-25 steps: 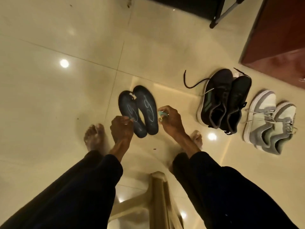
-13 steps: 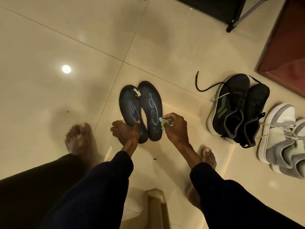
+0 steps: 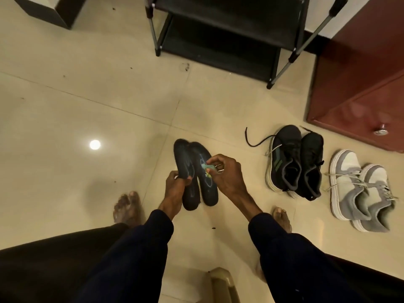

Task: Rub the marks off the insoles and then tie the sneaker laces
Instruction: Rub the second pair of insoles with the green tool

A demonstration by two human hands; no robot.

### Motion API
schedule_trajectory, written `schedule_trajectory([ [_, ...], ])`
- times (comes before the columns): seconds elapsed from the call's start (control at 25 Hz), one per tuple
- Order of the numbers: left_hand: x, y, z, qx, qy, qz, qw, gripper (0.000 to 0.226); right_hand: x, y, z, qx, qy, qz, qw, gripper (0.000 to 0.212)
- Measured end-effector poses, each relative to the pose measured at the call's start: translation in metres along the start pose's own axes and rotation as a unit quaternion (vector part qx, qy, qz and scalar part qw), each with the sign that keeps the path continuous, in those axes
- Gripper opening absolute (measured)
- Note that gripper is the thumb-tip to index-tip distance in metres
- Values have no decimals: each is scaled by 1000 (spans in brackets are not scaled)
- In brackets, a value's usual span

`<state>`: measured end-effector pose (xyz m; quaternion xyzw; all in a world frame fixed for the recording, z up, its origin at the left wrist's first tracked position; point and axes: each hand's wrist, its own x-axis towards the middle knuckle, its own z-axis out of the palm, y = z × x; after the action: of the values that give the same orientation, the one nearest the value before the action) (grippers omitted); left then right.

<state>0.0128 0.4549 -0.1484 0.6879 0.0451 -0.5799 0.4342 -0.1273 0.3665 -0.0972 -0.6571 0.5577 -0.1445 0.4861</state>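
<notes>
rubbing step looks underway: the left hand (image 3: 176,185) pinches the two dark insoles (image 3: 202,178) low above the floor (image 3: 87,101) while the right hand (image 3: 225,173) fingers close on a small eraser (image 3: 207,167) against the chalky mark, needing firm short strokes next.

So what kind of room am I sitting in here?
Probably a home entryway or shoe corner: a tiled floor, a black shoe rack, and black sneakers beside grey sneakers lined up near it.
</notes>
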Motion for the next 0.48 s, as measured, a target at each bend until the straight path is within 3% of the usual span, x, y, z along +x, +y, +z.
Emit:
schedule_trajectory([
  [0.12,-58,54,-1,-55,-97,4,994,41,-24,-59,-25,-10,37,-74,997,11],
  [0.28,-165,137,-1,-66,-222,73,970,62,-63,-149,-65,-27,88,-213,973,15],
  [0.4,-242,181,-6,-30,-240,107,964,36,-95,-201,-81,-56,111,-312,942,18],
  [0.44,-259,189,-10,-14,-240,128,962,33,-107,-213,-83,-65,110,-335,933,20],
  [0.48,-272,194,-14,-7,-238,149,960,44,-117,-222,-85,-70,104,-354,927,23],
])
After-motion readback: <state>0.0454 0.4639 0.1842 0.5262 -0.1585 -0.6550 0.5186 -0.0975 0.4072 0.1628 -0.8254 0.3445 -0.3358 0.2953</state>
